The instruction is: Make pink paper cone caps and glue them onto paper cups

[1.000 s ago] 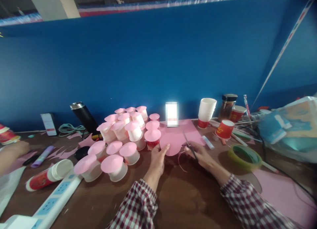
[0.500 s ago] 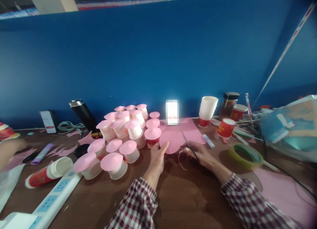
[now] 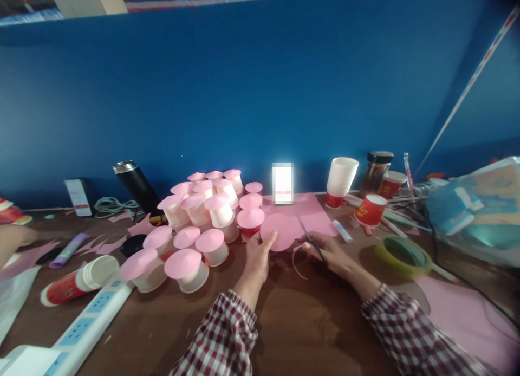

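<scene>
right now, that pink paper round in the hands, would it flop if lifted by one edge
Probably somewhat. The pink paper round looks like thin sheet, and a cut strip curls beside it. The left hand grips only its edge, yet it stays fairly flat, so perhaps light card. The right hand holds scissors.

The left hand pinches a pink paper disc; the right hand holds scissors against its edge, mid-desk.

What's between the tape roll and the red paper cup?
Head view: bare brown table between the tape roll and the red cup, with only a thin stick crossing.
</scene>
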{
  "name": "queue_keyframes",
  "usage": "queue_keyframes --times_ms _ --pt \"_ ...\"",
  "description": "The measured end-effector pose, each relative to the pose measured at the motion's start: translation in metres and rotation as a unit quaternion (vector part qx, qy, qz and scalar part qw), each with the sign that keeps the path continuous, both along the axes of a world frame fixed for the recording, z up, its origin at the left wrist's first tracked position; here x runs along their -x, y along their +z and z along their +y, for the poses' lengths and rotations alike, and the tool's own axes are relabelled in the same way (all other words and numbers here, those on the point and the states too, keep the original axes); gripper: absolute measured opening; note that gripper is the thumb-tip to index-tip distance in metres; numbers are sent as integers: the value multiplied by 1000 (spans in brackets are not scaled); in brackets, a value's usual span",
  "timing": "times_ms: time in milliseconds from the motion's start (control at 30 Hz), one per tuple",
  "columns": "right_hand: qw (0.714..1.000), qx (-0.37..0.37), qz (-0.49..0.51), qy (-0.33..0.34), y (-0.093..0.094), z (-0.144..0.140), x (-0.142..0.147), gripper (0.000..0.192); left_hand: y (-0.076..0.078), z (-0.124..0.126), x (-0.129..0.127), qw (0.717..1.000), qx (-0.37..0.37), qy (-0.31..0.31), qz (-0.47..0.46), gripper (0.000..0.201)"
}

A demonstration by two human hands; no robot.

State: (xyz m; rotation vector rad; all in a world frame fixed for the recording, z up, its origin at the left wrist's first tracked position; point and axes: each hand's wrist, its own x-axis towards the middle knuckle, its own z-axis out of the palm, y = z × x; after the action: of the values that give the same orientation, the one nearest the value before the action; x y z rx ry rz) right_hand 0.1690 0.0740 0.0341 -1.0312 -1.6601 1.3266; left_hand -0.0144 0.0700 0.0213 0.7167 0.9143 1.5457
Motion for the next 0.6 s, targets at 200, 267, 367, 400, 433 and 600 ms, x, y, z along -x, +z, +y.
queue_keyframes --times_ms 200,267,367,400,433,600 --pt "1000 -3 -4 -4 -1 0 0 38 -2 1 1 1000 6 1 -3 44" --pt "1000 -3 -5 -4 -2 0 -1 38 -3 1 1 1000 1 -1 -2 43" --pt "1000 -2 1 -4 -3 1 -1 37 -4 2 1 1000 -2 2 3 41" --pt "1000 -2 4 -2 -3 1 -1 37 -4 2 1 1000 -2 3 3 41" --pt "1000 -1 8 0 -3 1 -1 36 -4 2 1 1000 -2 3 4 41" --pt "1000 3 2 1 -1 0 0 37 -5 2 2 1000 -1 5 6 42"
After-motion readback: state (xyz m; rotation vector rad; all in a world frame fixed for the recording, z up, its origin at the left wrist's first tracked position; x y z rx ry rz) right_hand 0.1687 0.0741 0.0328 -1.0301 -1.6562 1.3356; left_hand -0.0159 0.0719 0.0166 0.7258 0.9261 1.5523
